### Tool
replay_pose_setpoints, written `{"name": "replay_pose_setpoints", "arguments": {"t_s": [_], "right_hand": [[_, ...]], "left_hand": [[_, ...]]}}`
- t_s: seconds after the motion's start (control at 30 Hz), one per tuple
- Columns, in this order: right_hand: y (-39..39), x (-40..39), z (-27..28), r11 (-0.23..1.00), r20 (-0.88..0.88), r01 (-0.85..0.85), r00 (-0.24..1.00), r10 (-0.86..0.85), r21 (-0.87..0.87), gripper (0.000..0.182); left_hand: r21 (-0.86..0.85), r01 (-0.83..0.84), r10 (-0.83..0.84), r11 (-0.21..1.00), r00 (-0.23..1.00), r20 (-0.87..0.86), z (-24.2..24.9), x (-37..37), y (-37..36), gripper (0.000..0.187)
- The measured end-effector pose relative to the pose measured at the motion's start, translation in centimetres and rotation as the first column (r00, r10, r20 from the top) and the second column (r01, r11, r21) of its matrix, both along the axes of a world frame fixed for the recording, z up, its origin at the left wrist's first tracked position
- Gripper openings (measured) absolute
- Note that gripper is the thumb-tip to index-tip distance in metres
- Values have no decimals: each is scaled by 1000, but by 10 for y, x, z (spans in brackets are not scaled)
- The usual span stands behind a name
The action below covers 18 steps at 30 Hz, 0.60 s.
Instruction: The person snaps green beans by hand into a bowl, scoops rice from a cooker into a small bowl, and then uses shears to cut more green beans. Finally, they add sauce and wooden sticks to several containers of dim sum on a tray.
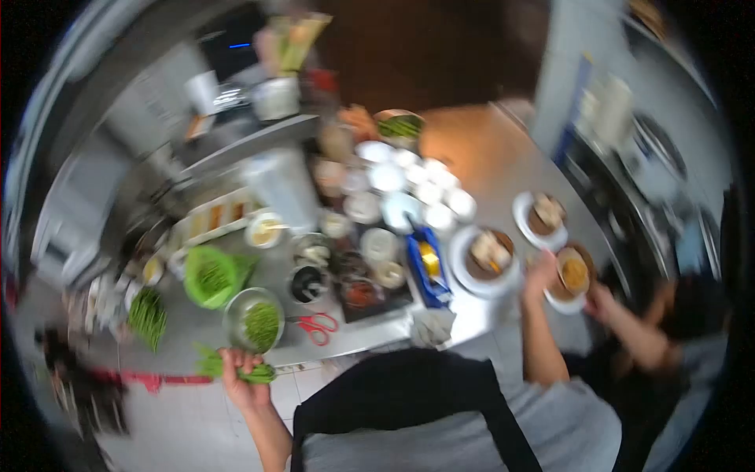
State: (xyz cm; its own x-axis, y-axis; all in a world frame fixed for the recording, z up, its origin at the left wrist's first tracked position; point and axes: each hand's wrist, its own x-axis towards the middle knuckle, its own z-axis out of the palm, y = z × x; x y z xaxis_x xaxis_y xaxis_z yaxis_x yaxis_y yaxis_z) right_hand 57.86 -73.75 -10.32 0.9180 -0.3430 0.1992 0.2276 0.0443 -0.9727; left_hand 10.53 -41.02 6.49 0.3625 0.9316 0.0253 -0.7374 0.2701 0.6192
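Observation:
My left hand [244, 377] is closed around a bunch of green beans [211, 363] at the table's front edge. Just beyond it, a metal bowl [228, 321] holds chopped green pieces, with red-handled scissors [318, 327] lying to its right. Out to the right, my right hand [539, 274] grips the left side of a white plate [568, 304] carrying a brown bowl [585, 253] of orange-yellow food. A co-worker's hand [601, 304] is at the right side of that same plate. My right fingers are slightly blurred.
Two more white plates [458, 271] [519, 211] bear brown bowls of food. A green basket [191, 275], long green beans [147, 318], a blue box [429, 291], and stacked white dishes [385, 178] crowd the steel table [491, 169]. The co-worker [692, 315] stands close at right.

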Motion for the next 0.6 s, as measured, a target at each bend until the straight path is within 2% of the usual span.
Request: {"name": "replay_pose_setpoints", "arguments": {"t_s": [0.03,0.07,0.13,0.17,0.23,0.3,0.4,0.47,0.53,0.57,0.6], "right_hand": [[26,-47,49,991,-49,-128,991,126,-30,23],[39,-66,60,961,141,-110,979,149,-253,25],[59,-95,85,928,13,-337,941,339,158,18],[63,-104,85,882,56,-426,904,424,202,16],[60,-120,87,835,61,-505,861,505,219,15],[60,-135,90,773,63,-554,823,565,309,14],[52,-132,72,839,-53,-400,892,449,370,12],[27,-111,40,856,-237,-172,918,319,487,22],[4,-97,21,827,-398,62,895,202,559,27],[-6,-87,14,793,-443,131,877,187,595,28],[-16,-75,3,764,-462,130,854,237,632,30]], "left_hand": [[-1,43,-43,999,999,27,0,5,1,13],[0,82,-82,997,997,12,1,11,2,13],[22,140,-140,990,990,2,4,22,2,14],[35,182,-182,983,983,-9,7,30,2,15],[85,221,-220,972,975,-14,10,39,-7,15],[86,258,-257,962,966,-16,10,49,0,16],[97,290,-289,952,957,-23,12,58,5,16],[125,289,-288,949,957,-22,14,63,-3,15],[88,289,-289,953,957,-11,13,66,1,14],[75,272,-273,959,962,3,12,65,1,13],[83,264,-265,961,964,-7,13,67,2,13]]}}
